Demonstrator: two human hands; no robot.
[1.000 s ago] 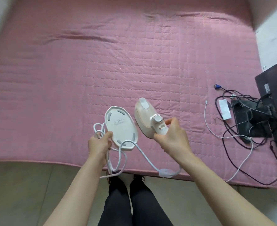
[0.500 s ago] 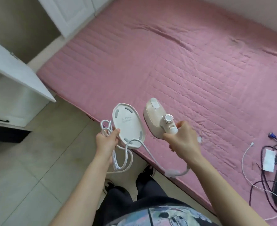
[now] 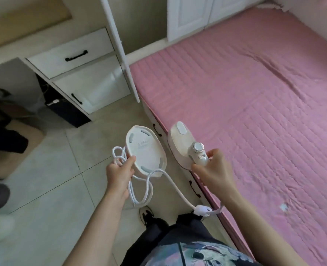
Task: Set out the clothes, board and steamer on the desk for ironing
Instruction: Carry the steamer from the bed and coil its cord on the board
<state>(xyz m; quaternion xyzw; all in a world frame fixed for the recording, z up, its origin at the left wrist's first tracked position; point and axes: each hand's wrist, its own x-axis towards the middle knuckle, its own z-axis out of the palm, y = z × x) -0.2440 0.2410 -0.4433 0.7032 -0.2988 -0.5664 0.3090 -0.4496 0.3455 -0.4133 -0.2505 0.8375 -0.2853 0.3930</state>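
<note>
Closest in, a white cord [image 3: 140, 191] hangs in loops below the left hand [image 3: 120, 172] and sweeps right to a thickened joint under the right forearm; where it ends there is hidden. The left hand pinches the loops together with an oval white base [image 3: 145, 152], thumb on its face and fingers out of sight behind it. The right hand [image 3: 215, 169] curls round the handle of the steamer [image 3: 183, 144]. The steamer is held in the air above the edge of the pink bed [image 3: 255, 96], beside the base but apart from it. Its long axis runs from the handle away from the person, nose pointing forward and slightly left, dial upward. Beyond, across the tiled floor [image 3: 49, 179], stands the white desk [image 3: 72, 60], its top blurred and cut off, dark shapes beneath.
</note>
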